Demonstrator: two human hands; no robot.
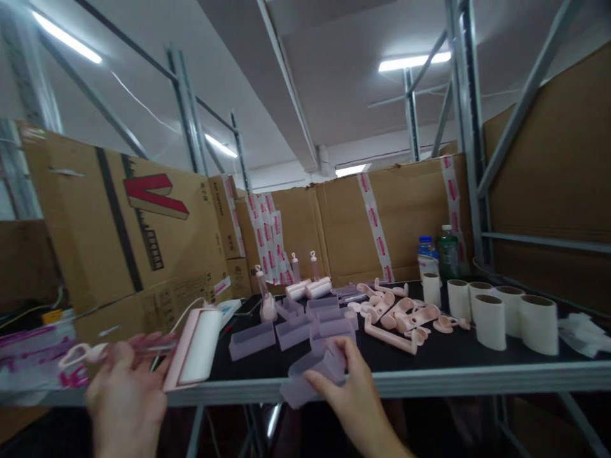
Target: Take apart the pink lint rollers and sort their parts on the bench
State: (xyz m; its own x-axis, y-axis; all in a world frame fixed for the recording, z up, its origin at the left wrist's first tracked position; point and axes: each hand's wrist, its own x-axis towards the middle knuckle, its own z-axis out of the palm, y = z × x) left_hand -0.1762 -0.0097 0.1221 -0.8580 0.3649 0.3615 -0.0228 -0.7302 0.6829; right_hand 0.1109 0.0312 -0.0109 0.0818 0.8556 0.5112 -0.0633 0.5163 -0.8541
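My left hand point(126, 388) is closed around the handle of a lint roller point(198, 346), whose white sticky roll sits in a pink frame; a pink loop shows at the handle's end. In my right hand point(351, 388) a translucent purple plastic cover point(305, 375) is pinched between thumb and fingers, tilted above the table's front edge. Just behind it lie more purple covers point(252, 340), open side up. Pink plastic roller parts point(391, 312) form a loose pile to the right of them.
White paper rolls point(491, 324) stand at the right, near crumpled white paper point(585, 334). Two bottles point(428, 254) stand behind. More lint rollers point(308, 288) lie at the back. Cardboard walls point(334, 222) and metal posts point(472, 127) enclose the black table.
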